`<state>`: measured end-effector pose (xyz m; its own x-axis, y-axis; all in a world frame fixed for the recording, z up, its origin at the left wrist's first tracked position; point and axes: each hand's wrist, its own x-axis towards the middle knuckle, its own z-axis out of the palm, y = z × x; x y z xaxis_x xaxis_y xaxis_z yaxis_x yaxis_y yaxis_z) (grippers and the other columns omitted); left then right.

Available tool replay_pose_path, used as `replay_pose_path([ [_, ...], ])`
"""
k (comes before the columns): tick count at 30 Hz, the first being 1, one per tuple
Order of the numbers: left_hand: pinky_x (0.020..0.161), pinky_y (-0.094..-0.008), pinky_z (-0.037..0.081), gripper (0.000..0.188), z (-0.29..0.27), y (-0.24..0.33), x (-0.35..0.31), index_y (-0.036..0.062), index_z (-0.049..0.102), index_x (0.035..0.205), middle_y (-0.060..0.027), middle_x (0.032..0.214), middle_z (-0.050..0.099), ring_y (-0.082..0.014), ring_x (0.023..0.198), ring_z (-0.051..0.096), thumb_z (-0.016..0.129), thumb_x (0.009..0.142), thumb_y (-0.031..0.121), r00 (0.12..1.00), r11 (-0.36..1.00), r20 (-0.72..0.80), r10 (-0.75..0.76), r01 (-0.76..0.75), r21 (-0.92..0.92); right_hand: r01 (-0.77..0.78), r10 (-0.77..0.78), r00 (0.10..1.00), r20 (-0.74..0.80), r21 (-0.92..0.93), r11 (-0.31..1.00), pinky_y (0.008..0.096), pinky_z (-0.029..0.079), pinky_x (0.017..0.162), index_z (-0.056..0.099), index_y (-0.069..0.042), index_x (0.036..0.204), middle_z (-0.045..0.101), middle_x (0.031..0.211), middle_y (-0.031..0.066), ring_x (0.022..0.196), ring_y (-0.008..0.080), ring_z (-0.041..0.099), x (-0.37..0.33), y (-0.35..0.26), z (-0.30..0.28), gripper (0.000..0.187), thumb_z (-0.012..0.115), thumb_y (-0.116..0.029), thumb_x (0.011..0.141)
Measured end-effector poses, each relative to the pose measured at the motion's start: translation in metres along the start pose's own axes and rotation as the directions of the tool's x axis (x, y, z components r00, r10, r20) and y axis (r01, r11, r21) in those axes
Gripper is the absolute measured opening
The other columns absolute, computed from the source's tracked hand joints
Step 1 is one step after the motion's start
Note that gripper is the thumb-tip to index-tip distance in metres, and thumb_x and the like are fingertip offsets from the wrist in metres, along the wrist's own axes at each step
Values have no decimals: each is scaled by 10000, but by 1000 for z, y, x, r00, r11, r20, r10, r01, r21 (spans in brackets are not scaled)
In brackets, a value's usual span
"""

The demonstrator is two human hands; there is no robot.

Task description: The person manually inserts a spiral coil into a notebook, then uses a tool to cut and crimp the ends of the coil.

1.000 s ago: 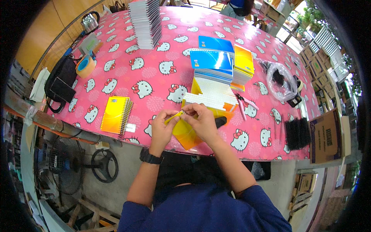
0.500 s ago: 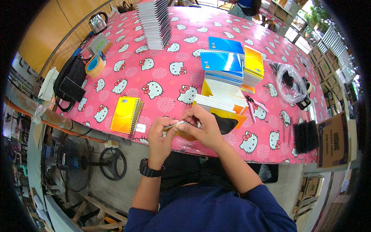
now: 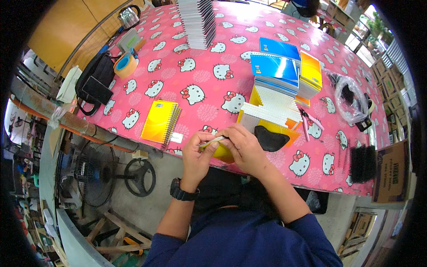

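Hands met at the pink table's [image 3: 187,71] near edge.
Left hand [image 3: 197,156] and right hand [image 3: 243,147] both pinched a yellow-covered notebook [image 3: 221,152], steadying its pale spine strip [image 3: 211,142].

1. A desk [image 3: 267,40] with a pink cloth patterned in white cartoon cats fills the upper middle.
2. Below the desk's near edge lies a grey concrete floor [image 3: 147,204].
3. A floor fan [image 3: 95,175] with a round black base stands under the desk's left corner.
4. A tan wooden wall panel [image 3: 66,26] rises beyond the desk's left edge.
5. Cardboard boxes [image 3: 391,171] sit off the desk's right edge.
6. Daylight and greenery [image 3: 378,13] show past the far right corner.
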<state>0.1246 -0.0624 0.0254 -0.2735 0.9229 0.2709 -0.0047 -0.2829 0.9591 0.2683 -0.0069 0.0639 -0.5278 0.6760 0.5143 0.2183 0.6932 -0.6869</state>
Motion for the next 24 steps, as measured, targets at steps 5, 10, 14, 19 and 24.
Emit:
replay_pose_path([
  [5,734,-248,447,197,-15,1,1,7,585,933,-51,884,607,-104,818,553,635,861,184,999,986,38,9,-15,166,39,-39,999,35,13,999,388,443,719,555,-2,958,546,854,154,832,327,536,1,-2,-1,173,584,-78,805],
  [10,756,-242,439,210,-17,6,-4,5,580,933,-52,883,610,-103,825,554,643,857,191,998,980,26,-49,43,192,56,-56,998,-5,-4,998,360,438,722,578,-23,970,546,868,140,830,312,533,-6,-3,10,191,615,-83,792],
  [14,750,-242,435,203,-24,6,1,9,569,950,-39,903,600,-96,854,541,645,856,172,998,968,57,10,-24,249,17,-17,1000,21,-13,1000,368,436,754,565,-21,1010,551,917,142,861,312,534,-10,-2,1,265,648,-102,772],
  [19,789,-260,449,283,-112,18,28,10,479,1130,-69,1050,562,-130,932,541,582,870,53,744,983,-666,47,-155,-103,-252,156,956,-250,-417,873,428,378,876,549,-38,1052,540,1050,129,984,319,487,-63,29,-51,419,713,-118,675],
  [24,885,-288,422,427,-151,-36,34,-28,438,1255,-128,1143,549,-168,986,542,532,840,-66,773,894,-634,-12,292,339,-363,179,924,-337,-631,686,417,380,864,555,-58,1026,527,1039,125,996,326,468,-91,65,-42,377,698,-63,678],
])
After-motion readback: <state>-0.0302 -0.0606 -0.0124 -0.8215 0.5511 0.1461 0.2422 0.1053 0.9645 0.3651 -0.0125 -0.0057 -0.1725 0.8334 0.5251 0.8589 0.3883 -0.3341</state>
